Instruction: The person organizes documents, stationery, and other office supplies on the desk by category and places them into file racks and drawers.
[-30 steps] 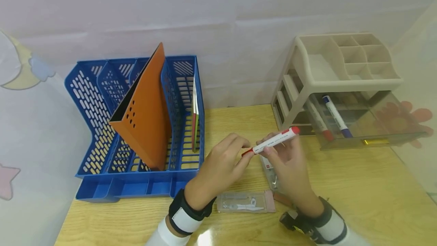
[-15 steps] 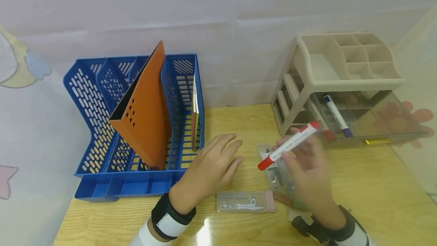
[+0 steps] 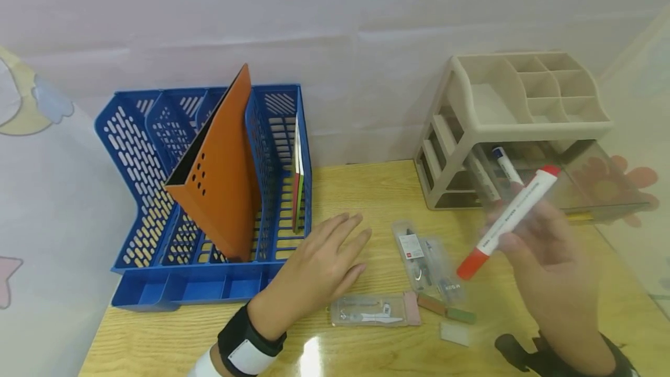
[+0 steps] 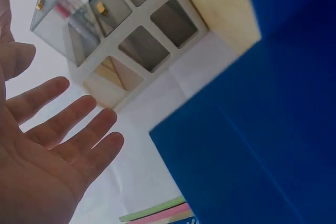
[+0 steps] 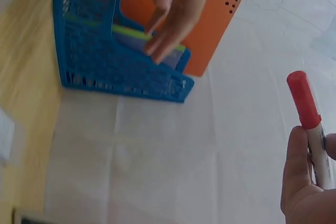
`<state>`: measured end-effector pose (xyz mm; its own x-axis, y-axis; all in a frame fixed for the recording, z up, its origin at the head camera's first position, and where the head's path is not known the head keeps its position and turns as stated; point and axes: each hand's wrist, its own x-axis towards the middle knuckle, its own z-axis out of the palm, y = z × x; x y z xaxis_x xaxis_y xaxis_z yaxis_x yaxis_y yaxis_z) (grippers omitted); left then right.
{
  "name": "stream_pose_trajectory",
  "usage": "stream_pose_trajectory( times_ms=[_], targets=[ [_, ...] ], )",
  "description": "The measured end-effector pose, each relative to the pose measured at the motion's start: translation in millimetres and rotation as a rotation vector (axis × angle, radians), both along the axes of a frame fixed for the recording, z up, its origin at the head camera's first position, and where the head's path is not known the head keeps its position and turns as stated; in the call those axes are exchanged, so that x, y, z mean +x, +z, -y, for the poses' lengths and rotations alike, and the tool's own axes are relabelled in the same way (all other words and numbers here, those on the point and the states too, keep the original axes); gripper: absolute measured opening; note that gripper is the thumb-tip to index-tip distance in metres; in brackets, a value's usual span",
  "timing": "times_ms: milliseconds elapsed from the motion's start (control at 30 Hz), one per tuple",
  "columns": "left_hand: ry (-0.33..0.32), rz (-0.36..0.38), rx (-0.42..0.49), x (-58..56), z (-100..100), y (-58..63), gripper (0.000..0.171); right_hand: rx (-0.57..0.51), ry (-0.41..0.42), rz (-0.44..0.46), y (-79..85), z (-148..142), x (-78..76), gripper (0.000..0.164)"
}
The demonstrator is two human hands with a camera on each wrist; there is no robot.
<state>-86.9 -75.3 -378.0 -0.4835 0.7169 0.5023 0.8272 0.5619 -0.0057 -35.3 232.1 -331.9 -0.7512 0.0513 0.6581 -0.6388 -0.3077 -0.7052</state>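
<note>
A white plastic marker with red ends [image 3: 510,223] is pinched by the fingers of the right hand [image 3: 551,260], tilted in the air near the pulled-out clear drawer [image 3: 581,182] of a beige plastic organizer [image 3: 544,131], in which two other white markers [image 3: 505,164] are contained. The left hand [image 3: 316,266] is held near a slotted blue plastic rack [image 3: 209,272], its fingers extended and spread.

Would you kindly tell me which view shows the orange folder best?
The head view: the orange folder shows nearly its whole broad side there. In the right wrist view, the left hand and blue rack hide part; the left wrist view shows none.
</note>
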Motion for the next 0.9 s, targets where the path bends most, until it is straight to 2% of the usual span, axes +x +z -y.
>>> stream_pose_trajectory(
  times_ms=[33, 167, 267, 433, 500, 600, 667, 733, 800, 900],
  targets=[
    [0.002, 0.000, -0.011, 0.5, 1, -0.4, 0.049, 0.014, -0.024, 0.030, 2.8, -6, 2.1, 0.057],
    [0.014, -0.001, -0.041, 2.1, 5, -2.5, 0.050, 0.105, -0.261, 0.226, 13.6, -34, 10.0, 0.062],
    [0.009, -0.004, -0.057, 3.2, 8, -5.1, 0.051, 0.190, -0.334, 0.359, 19.0, -58, 11.7, 0.064],
    [0.017, 0.012, -0.112, 5.9, 10, -10.9, 0.055, 0.352, -0.224, 0.395, 24.5, -92, 2.4, 0.059],
    [0.027, 0.015, -0.134, 7.1, 11, -13.2, 0.056, 0.450, -0.229, 0.410, 27.0, -101, -0.8, 0.057],
    [0.036, 0.014, -0.154, 8.2, 11, -16.7, 0.058, 0.659, -0.302, 0.448, 30.3, -111, -2.2, 0.058],
    [0.038, 0.011, -0.160, 9.2, 12, -18.4, 0.059, 0.747, -0.306, 0.464, 32.4, -119, -3.7, 0.060],
    [0.039, 0.015, -0.167, 10.1, 12, -20.0, 0.059, 0.811, -0.290, 0.485, 34.7, -127, -6.0, 0.061],
    [0.034, 0.027, -0.175, 11.1, 13, -22.3, 0.059, 0.821, -0.262, 0.530, 37.9, -136, -9.7, 0.062],
    [0.022, 0.053, -0.191, 12.9, 13, -26.5, 0.060, 0.896, -0.285, 0.594, 44.0, -146, -15.8, 0.061]
  ],
)
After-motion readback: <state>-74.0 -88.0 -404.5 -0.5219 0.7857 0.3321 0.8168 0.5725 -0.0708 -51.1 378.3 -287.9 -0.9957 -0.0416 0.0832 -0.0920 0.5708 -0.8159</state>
